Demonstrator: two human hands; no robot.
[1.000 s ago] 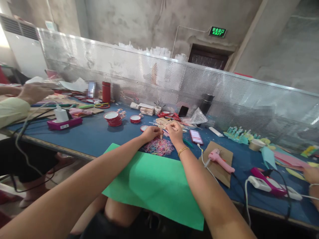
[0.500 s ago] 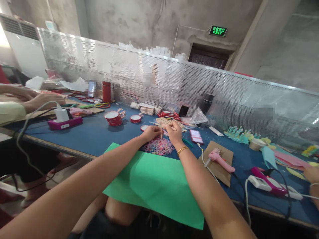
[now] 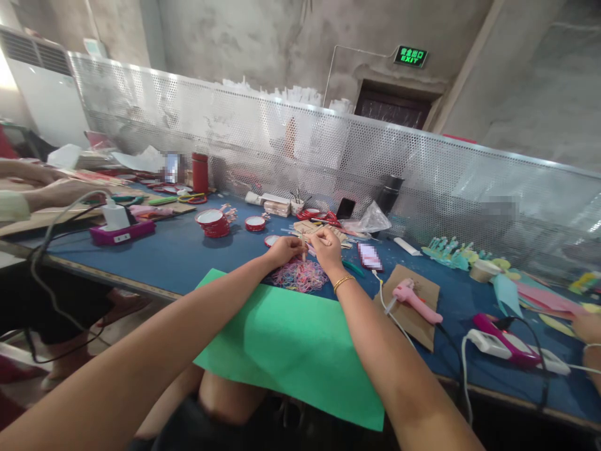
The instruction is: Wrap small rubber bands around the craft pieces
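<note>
Both my arms reach out over a green paper sheet (image 3: 291, 341) on the blue table (image 3: 178, 254). My left hand (image 3: 284, 250) and my right hand (image 3: 326, 245) meet just above a heap of thin coloured rubber bands (image 3: 298, 275). Together they pinch a small upright wooden stick (image 3: 303, 249) between the fingertips. A gold bracelet (image 3: 344, 283) circles my right wrist. Whether a band is on the stick is too small to tell.
A pink glue gun (image 3: 416, 300) lies on brown cardboard at the right, beside a power strip (image 3: 504, 347) with cables. Red-rimmed round tins (image 3: 213, 222), a phone (image 3: 369, 255) and a perforated metal screen (image 3: 328, 156) stand beyond. Other people's hands (image 3: 61, 188) work at both ends.
My hands stay together on the stick with only slight finger shifts. The person's hand at the far left has dropped from raised down onto the table.
</note>
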